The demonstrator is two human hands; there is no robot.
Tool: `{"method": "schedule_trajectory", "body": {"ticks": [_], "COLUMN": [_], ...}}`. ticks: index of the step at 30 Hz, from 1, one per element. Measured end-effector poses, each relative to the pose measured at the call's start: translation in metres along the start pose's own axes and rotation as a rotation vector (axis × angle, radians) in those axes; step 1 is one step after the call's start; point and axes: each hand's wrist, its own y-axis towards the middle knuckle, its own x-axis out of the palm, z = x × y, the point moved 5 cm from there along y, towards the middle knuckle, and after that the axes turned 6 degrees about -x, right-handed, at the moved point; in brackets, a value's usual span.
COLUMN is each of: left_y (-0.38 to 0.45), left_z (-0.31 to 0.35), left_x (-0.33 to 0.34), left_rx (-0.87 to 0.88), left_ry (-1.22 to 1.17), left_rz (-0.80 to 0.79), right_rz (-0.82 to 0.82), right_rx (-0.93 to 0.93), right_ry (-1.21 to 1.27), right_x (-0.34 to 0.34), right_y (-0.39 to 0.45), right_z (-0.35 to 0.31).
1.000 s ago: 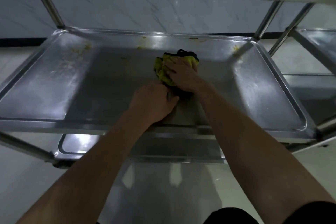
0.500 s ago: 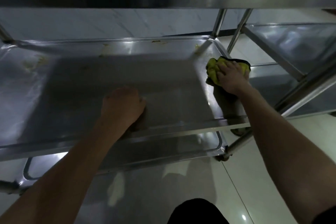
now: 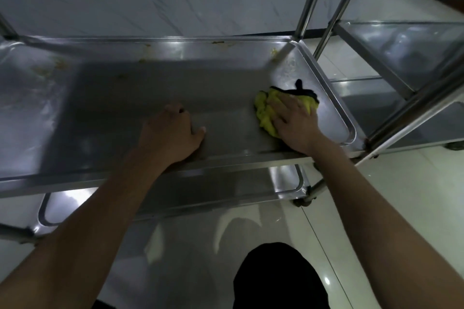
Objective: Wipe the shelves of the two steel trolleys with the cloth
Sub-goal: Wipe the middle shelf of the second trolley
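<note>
Since half a second ago, the cloth (image 3: 266, 113) is seen drawn back from the far right rim toward the near right corner of the middle shelf (image 3: 150, 93), under the right hand (image 3: 292, 123), whose fingers are spread flat and pressed onto it. The left hand (image 3: 170, 133) is rested on the near edge with fingers loosely curled, nothing held. Yellowish residue (image 3: 274, 51) is left along the far rim and at the left end, so this shelf is judged only partly wiped; the lower shelf (image 3: 288, 180) and the second trolley (image 3: 401, 40) at right are presumably still to be done.
</note>
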Motion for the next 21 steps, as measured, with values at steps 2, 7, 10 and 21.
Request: {"method": "schedule_trajectory", "body": {"ticks": [2,7,10,21], "left_y": [-0.001,-0.004,-0.006,-0.083], "left_z": [0.0,-0.001,-0.002,-0.078], "left_x": [-0.001,-0.004,-0.008,-0.031], "left_rx": [0.005,-0.021,-0.029,0.005], "left_ry": [-0.017,-0.03,-0.039,-0.279], "left_rz": [-0.006,-0.051,-0.099,0.054], "right_rz": [-0.017,-0.126,-0.176,-0.193], "right_rx": [-0.013,-0.018,-0.028,-0.189], "right_ry": [0.04,0.057,0.055,0.084], "right_x": [0.004,0.008,0.011,0.038], "right_y": [-0.018,-0.032,-0.03,-0.017], "right_z": [-0.025,-0.06,-0.076,-0.184]}}
